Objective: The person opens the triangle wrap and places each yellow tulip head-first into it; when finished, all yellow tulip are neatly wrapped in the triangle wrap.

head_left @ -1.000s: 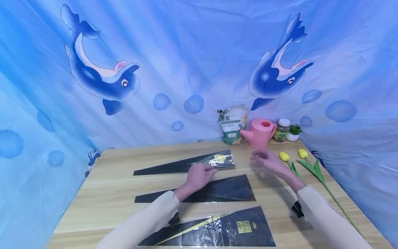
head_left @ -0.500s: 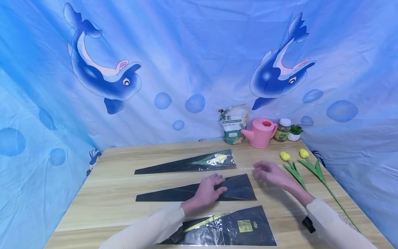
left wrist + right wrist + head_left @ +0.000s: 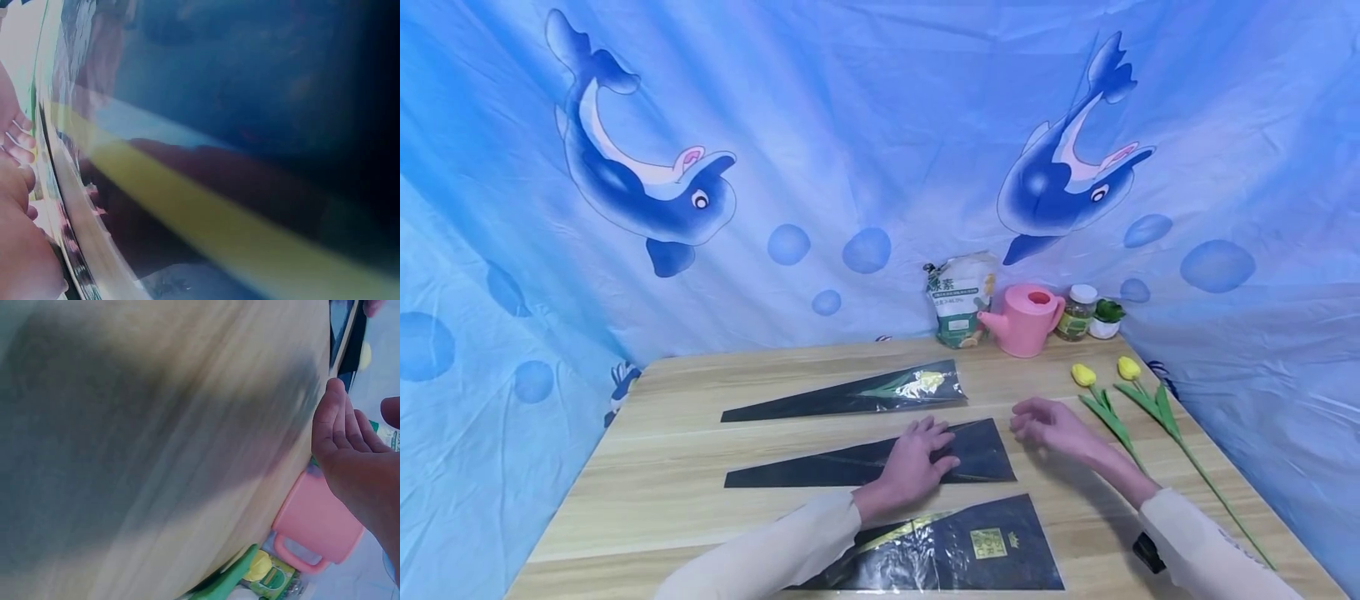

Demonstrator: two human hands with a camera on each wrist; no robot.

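The left hand (image 3: 917, 462) has left the far sleeve (image 3: 850, 397), the one with a yellow tulip inside, and now lies flat on the middle sleeve (image 3: 880, 462), fingers spread and straight near its wide end. It presses the black film rather than gripping it. That shift suggests the far sleeve is finished with and the middle one is next in hand.

The right hand (image 3: 1048, 425) has drifted back toward the person and hovers just right of the middle sleeve's wide end, fingers loosely curled, holding nothing. In the right wrist view its fingers (image 3: 334, 428) hang relaxed above the worktop (image 3: 156, 456), with the pink watering can (image 3: 315, 525) beyond.

The middle sleeve lies flat at the centre of the worktop (image 3: 700, 517), between the far sleeve and a near sleeve (image 3: 955, 550) with a gold mark. It looks empty. The left wrist view shows only blurred dark film with a yellow stripe.

2 loose tulips (image 3: 1101, 400) lie to the right, well apart from either hand. A bag (image 3: 958, 300), a jar (image 3: 1078, 312) and a small pot (image 3: 1107, 318) stand at the back edge.
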